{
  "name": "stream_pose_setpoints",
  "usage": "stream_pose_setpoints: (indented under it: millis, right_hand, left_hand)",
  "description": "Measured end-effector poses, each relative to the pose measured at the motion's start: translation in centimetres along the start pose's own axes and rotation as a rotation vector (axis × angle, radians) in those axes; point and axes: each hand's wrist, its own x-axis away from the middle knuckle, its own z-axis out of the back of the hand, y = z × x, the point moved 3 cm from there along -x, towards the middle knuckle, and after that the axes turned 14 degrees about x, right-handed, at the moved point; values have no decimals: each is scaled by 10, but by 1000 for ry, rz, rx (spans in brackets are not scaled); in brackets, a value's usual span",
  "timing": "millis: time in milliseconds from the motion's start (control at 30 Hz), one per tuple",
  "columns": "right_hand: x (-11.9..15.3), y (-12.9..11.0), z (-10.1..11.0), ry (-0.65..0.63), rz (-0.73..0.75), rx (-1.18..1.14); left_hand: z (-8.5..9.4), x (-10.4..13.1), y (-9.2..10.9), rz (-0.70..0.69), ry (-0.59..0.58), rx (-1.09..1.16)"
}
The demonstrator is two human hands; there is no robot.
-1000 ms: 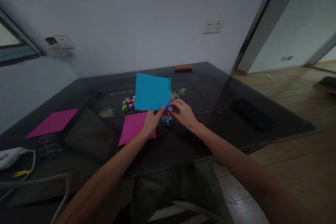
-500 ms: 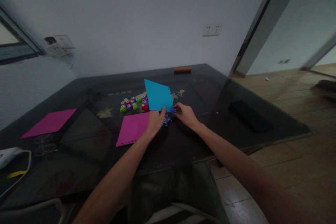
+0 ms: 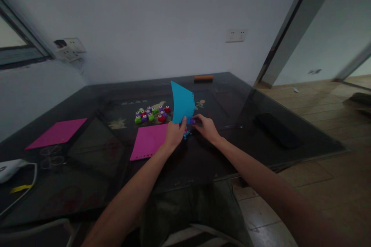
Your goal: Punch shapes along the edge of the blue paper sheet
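My left hand [image 3: 175, 132] grips the lower edge of a blue sheet [image 3: 182, 103], thumb on its front. The sheet stands upright and curves a little, with small holes along its right edge. At its lower right corner, my right hand [image 3: 206, 126] pinches a small purple punch [image 3: 192, 121], which touches the sheet. Small blue bits [image 3: 187, 134] lie on the table just below the hands. A pink sheet [image 3: 149, 141] with holes along its near edge lies left of my left hand. Behind it sit several red, green and purple punches [image 3: 150, 114].
The dark table [image 3: 185, 166] carries another pink sheet [image 3: 58, 133] and clear glasses [image 3: 52, 157] at the left. A white device with a cable [image 3: 11, 170] is at the left edge. A black case [image 3: 276, 130] lies right, an orange-brown roll [image 3: 203, 78] at the back.
The blue sheet has shifted right and turned so that it looks narrower and more curved. More of the punches behind it now show. Both hands keep their hold.
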Motion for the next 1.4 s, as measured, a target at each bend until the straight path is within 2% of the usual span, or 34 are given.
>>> stream_pose_setpoints:
  millis: [100,267,367,500,667,1000,1400]
  right_hand:
    - [0,0,0,16,24,33]
    - [3,1,-7,-132,43,199]
    - [3,0,-6,-124,44,190]
    - [2,-3,-3,-50,35,132]
    - [2,-1,-7,-127,53,202]
    - [2,-2,-5,-75,22,131]
    - [2,2,-9,-114,52,153]
  left_hand:
    - [1,1,1,-52,10,-74]
    - [-2,4,-10,46,-5,-93]
    - [-3,5,-13,71,-7,-56]
    - [-4,5,-11,27,9,-45]
    - [-5,5,-9,-17,-27,-140]
    - [-6,3,-7,-26,-88,-220]
    - [-6,-1,-16,30,-114,-270]
